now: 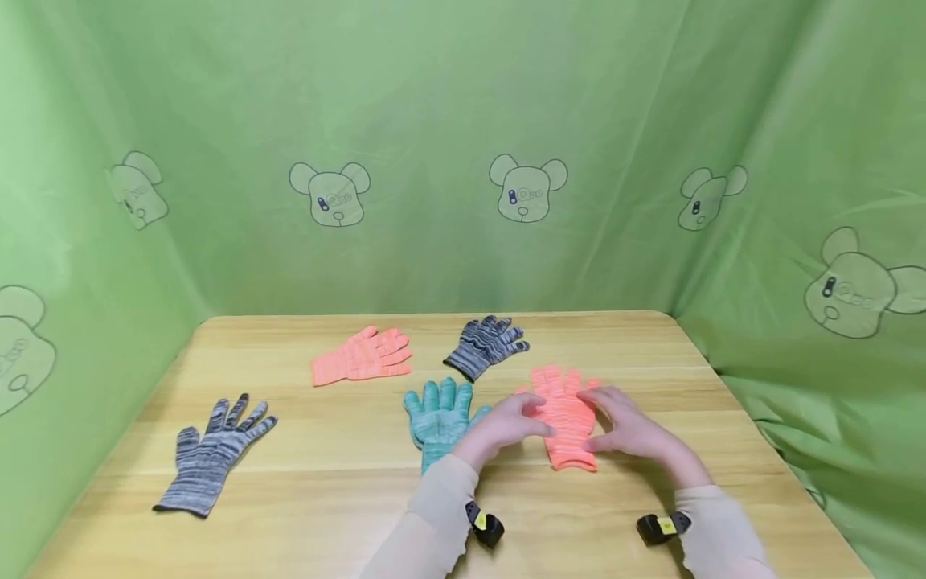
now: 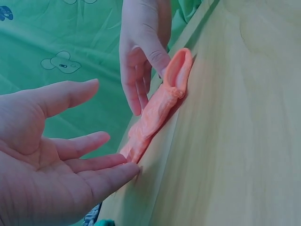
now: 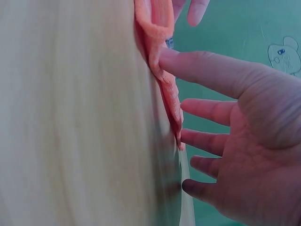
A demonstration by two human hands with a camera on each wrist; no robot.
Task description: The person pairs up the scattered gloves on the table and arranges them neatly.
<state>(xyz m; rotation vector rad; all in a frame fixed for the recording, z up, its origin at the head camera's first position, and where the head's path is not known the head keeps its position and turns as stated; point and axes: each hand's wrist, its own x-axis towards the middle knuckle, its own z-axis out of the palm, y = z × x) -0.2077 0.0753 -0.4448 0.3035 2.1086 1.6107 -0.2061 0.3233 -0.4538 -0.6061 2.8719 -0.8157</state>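
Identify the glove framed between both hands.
The rightmost orange glove: the left hand and right hand flank it. The other orange glove, the teal glove and two grey gloves all lie farther left.

A coral knit glove (image 1: 567, 418) lies on the table (image 1: 325, 442), cuff (image 1: 575, 465) gaping.

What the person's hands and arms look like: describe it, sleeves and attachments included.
The left hand and right hand are bare, with no rings visible. Both arms wear pale beige sleeves with loose, wrinkled cuffs. By each cuff sits a small black device with a yellow patch; its marking is too small to read.
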